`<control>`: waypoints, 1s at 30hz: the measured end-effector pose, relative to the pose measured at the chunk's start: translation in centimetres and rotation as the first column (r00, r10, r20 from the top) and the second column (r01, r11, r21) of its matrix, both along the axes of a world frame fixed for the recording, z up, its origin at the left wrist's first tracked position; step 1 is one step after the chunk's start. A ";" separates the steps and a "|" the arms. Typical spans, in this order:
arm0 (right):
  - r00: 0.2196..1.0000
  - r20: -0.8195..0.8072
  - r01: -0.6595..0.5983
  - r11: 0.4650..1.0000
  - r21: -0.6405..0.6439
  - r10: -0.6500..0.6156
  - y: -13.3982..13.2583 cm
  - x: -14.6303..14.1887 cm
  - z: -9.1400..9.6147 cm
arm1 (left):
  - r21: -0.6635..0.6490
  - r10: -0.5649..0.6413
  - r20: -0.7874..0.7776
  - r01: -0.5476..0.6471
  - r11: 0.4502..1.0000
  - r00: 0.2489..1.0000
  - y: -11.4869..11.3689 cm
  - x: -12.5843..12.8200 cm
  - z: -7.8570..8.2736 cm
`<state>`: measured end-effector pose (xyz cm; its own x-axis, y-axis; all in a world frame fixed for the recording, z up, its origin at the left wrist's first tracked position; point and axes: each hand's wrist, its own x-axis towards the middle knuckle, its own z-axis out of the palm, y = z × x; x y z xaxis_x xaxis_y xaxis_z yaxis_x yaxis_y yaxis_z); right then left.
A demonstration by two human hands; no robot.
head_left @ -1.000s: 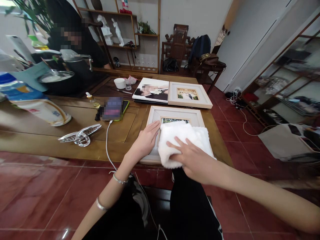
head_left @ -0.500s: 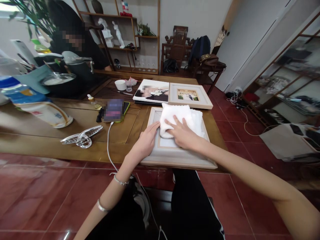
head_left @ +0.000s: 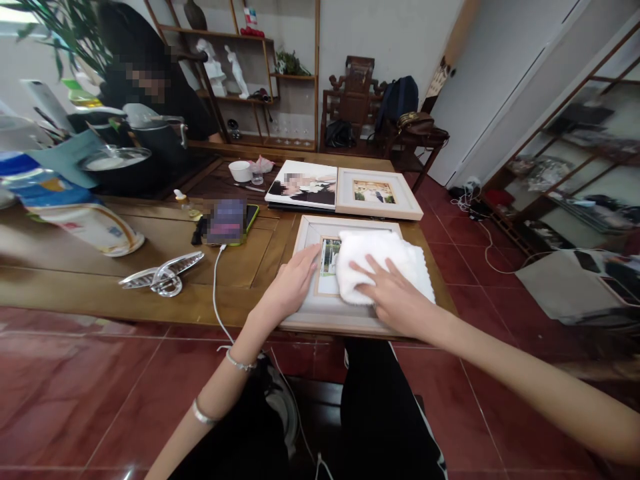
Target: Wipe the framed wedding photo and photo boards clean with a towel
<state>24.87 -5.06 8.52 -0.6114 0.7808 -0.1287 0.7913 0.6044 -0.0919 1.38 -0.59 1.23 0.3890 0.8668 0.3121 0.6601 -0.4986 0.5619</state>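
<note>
R hand point(head_left: 395, 299), flat & open on white cloth point(head_left: 383, 255), slid it back down-right, wiping mid-pass; L hand point(head_left: 293, 283), open, pins picture frame point(head_left: 327, 315).

Left hand point(head_left: 291, 287) flat, fingers together; right hand point(head_left: 395, 300) palm down, fingers spread

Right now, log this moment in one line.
left hand: flat on picture frame edge | right hand: pressing white cloth on frame | frame: flat on table

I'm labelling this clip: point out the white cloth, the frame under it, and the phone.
white cloth point(head_left: 390, 250): head view, its bare far part.
frame point(head_left: 325, 315): head view, near rail.
phone point(head_left: 227, 219): head view, screen centre.
</note>
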 end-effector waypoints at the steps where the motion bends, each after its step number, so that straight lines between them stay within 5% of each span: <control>1: 0.999 0.011 0.034 0.998 0.050 -0.034 1.4 -0.2 -0.4 | 0.003 -0.011 0.014 0.011 1.000 1.000 -0.1 0.0 0.2; 5: 0.995 0.011 0.099 0.979 0.176 -0.102 6.9 -2.5 -1.2 | 0.047 -0.040 0.069 0.037 0.998 0.997 -0.2 -0.1 0.8; 10: 1.000 0.009 -0.021 0.984 0.178 0.019 10.1 -6.5 -1.5 | 0.094 -0.007 0.091 -0.002 0.996 0.996 -0.1 -0.2 0.5; 13: 0.997 0.039 -0.077 0.985 0.152 0.072 8.7 -7.7 -1.3 | 0.113 0.010 0.131 -0.025 0.993 0.991 0.0 -0.3 0.1; 21: 0.964 0.051 -0.257 0.965 -0.042 0.259 -0.1 -6.7 0.4 | 0.067 0.013 0.235 -0.029 0.997 0.972 0.0 -0.6 -0.1; 30: 0.976 0.050 -0.208 0.977 -0.040 0.210 -1.6 -3.2 0.6 | 0.020 0.008 0.022 -0.008 1.000 1.000 0.2 -0.3 0.1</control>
<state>21.63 -6.62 9.12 -0.7520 0.6311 -0.1904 0.6523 0.7541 -0.0768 1.08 -0.36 1.36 0.3751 0.8633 0.3377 0.6518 -0.5046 0.5661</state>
